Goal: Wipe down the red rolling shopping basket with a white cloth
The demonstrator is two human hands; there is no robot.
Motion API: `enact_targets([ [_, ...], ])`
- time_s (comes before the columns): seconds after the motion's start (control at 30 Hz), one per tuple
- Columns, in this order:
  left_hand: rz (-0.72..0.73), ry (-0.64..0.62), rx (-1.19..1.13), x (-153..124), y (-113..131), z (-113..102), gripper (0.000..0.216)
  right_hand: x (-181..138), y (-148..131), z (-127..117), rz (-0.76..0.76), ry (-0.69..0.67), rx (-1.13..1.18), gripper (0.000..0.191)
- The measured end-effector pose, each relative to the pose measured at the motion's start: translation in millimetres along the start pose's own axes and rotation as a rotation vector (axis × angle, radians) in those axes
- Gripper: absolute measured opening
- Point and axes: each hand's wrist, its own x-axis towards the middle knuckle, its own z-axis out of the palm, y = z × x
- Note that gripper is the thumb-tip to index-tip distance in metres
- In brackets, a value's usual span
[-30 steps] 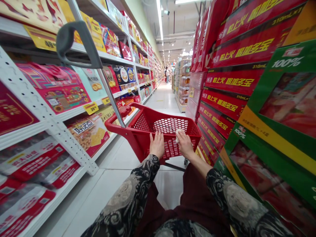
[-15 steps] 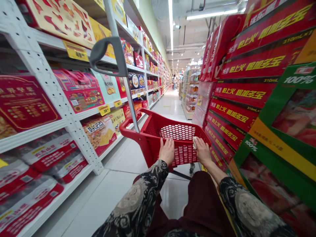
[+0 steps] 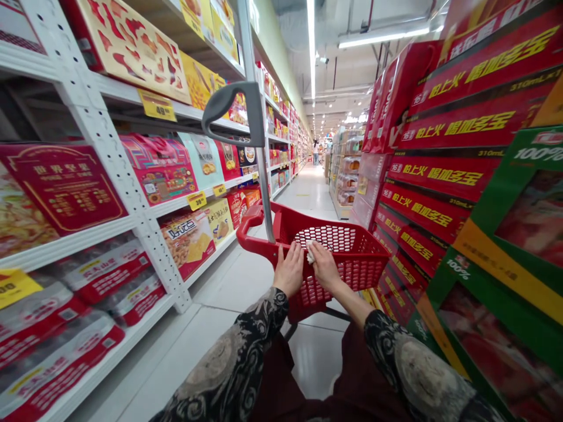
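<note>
A red plastic shopping basket (image 3: 347,258) on wheels stands in the aisle in front of me, empty inside as far as I can see. Its grey pull handle (image 3: 233,108) rises on a metal pole at the far left corner. My left hand (image 3: 289,271) lies on the basket's near rim with fingers curled over the edge. My right hand (image 3: 324,265) rests on the same rim just to the right, fingers closed around a small crumpled white tissue (image 3: 310,252). Both arms wear dark patterned sleeves.
White shelves (image 3: 132,223) with boxed snacks and yellow price tags line the left side. Stacked red drink cartons (image 3: 431,176) and green juice cartons (image 3: 510,234) crowd the right, close to the basket. The pale tiled aisle (image 3: 308,187) runs ahead; a person stands far down it.
The basket has swung left and nearer the shelf side, its handle pole now more upright in view. My two hands have come closer together on the rim.
</note>
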Motion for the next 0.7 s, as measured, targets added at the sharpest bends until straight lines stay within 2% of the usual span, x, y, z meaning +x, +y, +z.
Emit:
enact_targets([
  [0.13,-0.047,0.086,0.044,-20,-36,-21,0.063,-4,17,-9,0.171,0.018,-0.047,0.052],
  [0.2,-0.134,0.135,0.072,-28,-56,-31,0.063,-2,16,-9,0.184,0.029,-0.035,0.052],
  [0.3,-0.311,0.187,0.091,-29,-83,-41,0.06,12,-12,0,0.068,0.017,0.052,0.054],
  [0.37,-0.346,0.177,0.076,-24,-95,-46,0.053,25,-42,7,-0.019,0.028,0.139,0.055],
  [0.5,-0.32,0.173,0.041,-15,-103,-52,0.032,45,-90,21,-0.14,0.086,0.262,0.054],
  [0.57,-0.325,0.199,0.03,-13,-102,-53,0.027,48,-98,27,-0.145,0.107,0.286,0.055],
  [0.7,-0.343,0.243,0.006,-16,-97,-56,0.024,46,-98,25,-0.124,0.128,0.328,0.059],
])
